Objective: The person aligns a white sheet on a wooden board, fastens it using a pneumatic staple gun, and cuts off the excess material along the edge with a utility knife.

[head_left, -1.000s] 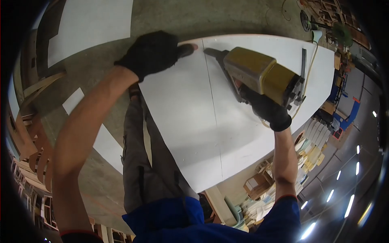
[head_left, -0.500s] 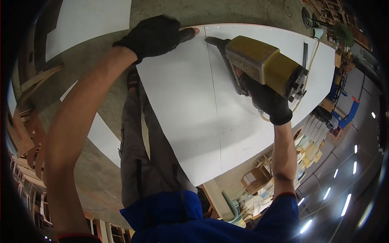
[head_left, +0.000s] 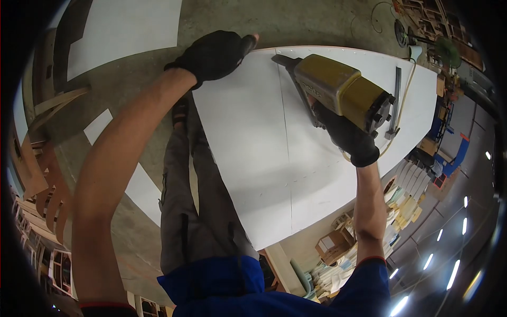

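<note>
My right hand (head_left: 346,134), in a black glove with bare fingertips, is wrapped round the handle of a yellow pneumatic staple gun (head_left: 332,79). The gun's dark nose (head_left: 285,61) points left over the white board (head_left: 248,142), close to its far edge and a thin seam. My left hand (head_left: 219,57), gloved the same way, is over the board's far left corner. One bare fingertip of it sticks out past the far edge, and its other fingers are mostly hidden behind the back of the hand.
An air hose (head_left: 405,98) runs across the board's right side beside a dark metal bar (head_left: 397,100). More white sheets (head_left: 127,31) lie on the floor at left. Wooden frames (head_left: 39,219) stand far left; a cardboard box (head_left: 335,245) sits beyond the near right edge.
The view has shifted, so the board sits lower in it. My left hand has moved outward from the far edge; the staple gun has come slightly nearer that edge, still in my right hand.
</note>
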